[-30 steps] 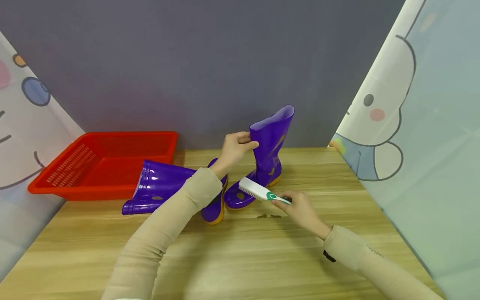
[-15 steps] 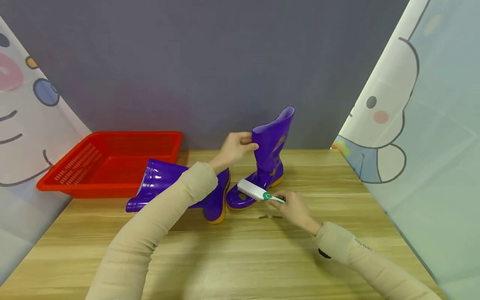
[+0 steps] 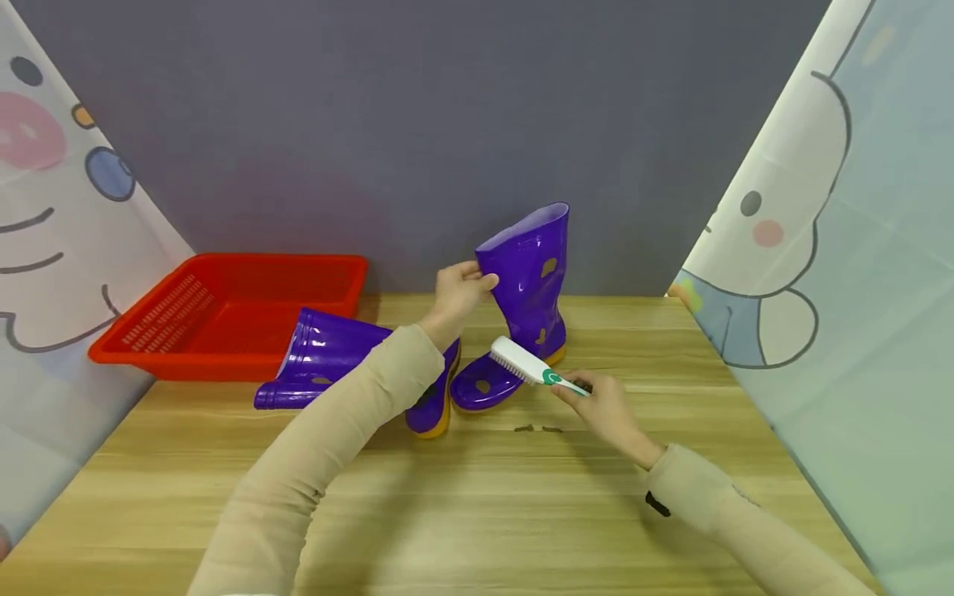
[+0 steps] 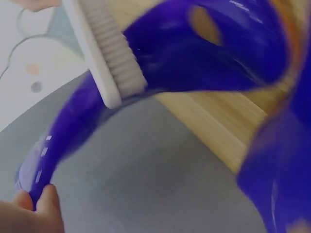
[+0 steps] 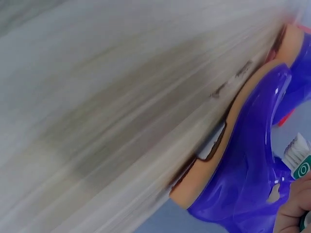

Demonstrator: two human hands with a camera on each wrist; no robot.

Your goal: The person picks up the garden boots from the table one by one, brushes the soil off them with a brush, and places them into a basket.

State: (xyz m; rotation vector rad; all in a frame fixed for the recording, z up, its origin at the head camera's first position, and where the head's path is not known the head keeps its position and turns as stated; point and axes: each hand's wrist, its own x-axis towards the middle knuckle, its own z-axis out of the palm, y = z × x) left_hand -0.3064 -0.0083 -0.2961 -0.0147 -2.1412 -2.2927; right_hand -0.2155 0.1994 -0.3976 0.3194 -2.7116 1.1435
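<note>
A purple rain boot (image 3: 525,273) with brown smudges and a yellow sole stands on the table, its shaft leaning. My left hand (image 3: 458,300) pinches the left side of its top rim between thumb and fingers. In my right hand (image 3: 605,407) is a white and green scrub brush (image 3: 520,361), gripped by its handle. The bristles face down, close over the boot's instep. Seen from the left wrist, the brush head (image 4: 104,53) overlaps the boot. A second purple boot (image 3: 335,352) lies on its side to the left, partly hidden behind my left forearm.
At the back left stands a red plastic basket (image 3: 224,364) with slotted sides, right behind the lying boot. Small dark smears (image 3: 538,429) mark the wooden table (image 3: 477,513) in front of the upright boot. A grey panel (image 3: 447,124) rises along the back edge.
The upright boot's shaft has swung a little to the left with my left hand, showing more of its smudged side. My right hand has moved the brush slightly right and up.
</note>
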